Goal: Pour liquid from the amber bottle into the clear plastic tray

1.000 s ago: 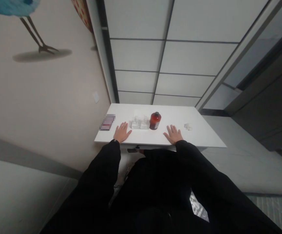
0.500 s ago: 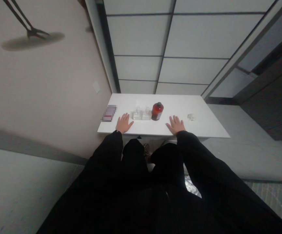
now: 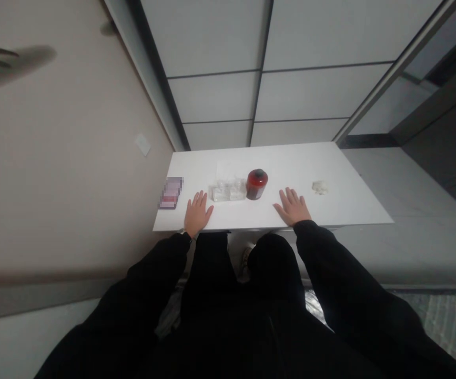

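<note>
My left hand (image 3: 197, 212) lies flat on the white table (image 3: 291, 158) near its front edge, fingers stretched out and holding nothing. Just right of it stand clear, see-through containers (image 3: 229, 190), whose exact kind is too blurred to tell. Touching or close to their right end is a reddish-brown bottle (image 3: 256, 184) with a dark cap and a pale label, upright. My right hand (image 3: 293, 207) rests palm down to the right of the bottle, fingers spread, with nothing in it. Farther right lies a small whitish, crumpled-looking clump (image 3: 320, 187).
At the table's left end lies a pinkish, pixelated flat item (image 3: 171, 193). A beige wall (image 3: 73, 173) with a white switch plate (image 3: 143, 144) borders the left side. Pale panels (image 3: 215, 95) rise behind the table. My legs are under the front edge.
The view has shifted and tilted, so the table appears larger and slightly turned. Both hands stay flat on the table, and the objects keep their places.
</note>
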The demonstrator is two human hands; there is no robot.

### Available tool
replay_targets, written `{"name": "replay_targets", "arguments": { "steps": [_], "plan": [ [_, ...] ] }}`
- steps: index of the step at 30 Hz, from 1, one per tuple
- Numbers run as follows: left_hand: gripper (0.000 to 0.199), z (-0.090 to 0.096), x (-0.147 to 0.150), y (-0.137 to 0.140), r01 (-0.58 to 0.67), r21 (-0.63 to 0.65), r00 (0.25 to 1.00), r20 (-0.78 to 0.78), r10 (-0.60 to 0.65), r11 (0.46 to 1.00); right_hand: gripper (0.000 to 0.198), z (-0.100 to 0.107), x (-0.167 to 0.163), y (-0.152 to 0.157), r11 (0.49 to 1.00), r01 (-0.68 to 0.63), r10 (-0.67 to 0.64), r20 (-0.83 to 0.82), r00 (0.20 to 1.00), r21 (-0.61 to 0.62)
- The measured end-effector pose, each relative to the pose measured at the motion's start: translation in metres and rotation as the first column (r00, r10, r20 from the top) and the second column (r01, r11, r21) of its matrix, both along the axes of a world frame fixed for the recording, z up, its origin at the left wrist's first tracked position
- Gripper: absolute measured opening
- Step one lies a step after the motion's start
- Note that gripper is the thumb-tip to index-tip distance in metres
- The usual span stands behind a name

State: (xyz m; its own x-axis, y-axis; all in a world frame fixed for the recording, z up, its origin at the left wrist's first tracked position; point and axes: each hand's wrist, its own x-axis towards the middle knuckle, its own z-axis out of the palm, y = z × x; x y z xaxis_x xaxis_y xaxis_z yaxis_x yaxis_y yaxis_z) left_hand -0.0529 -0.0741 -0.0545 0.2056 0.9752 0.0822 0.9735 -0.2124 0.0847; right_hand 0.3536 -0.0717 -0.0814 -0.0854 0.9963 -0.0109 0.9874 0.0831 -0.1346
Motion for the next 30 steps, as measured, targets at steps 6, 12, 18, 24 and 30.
{"name": "replay_targets", "arguments": {
  "steps": [6,12,18,24,30],
  "plan": [
    [0.066,0.0,-0.002,-0.003,0.021,0.046,1.0,-0.012,-0.02,0.999,0.073,-0.002,-0.002,-0.007,0.999,-0.011,0.011,0.014,1.0,0.036],
    [0.073,-0.002,-0.004,-0.005,0.013,0.033,1.0,-0.008,-0.013,0.999,0.078,-0.012,0.001,-0.018,0.989,-0.064,0.06,0.039,0.997,0.136],
    [0.075,-0.004,-0.008,-0.007,0.009,0.024,1.0,0.012,-0.01,1.0,0.086,-0.018,0.002,-0.021,0.977,-0.129,0.124,0.043,0.991,0.167],
    [0.072,-0.007,-0.011,-0.009,0.023,0.042,1.0,0.01,-0.024,0.999,0.092,-0.029,0.004,-0.017,0.96,-0.195,0.189,0.051,0.981,0.2],
    [0.07,-0.018,-0.013,-0.006,0.022,0.09,1.0,0.015,-0.023,0.996,0.087,-0.045,0.003,-0.008,0.961,-0.162,0.164,0.009,0.986,0.225]
  ]
}}
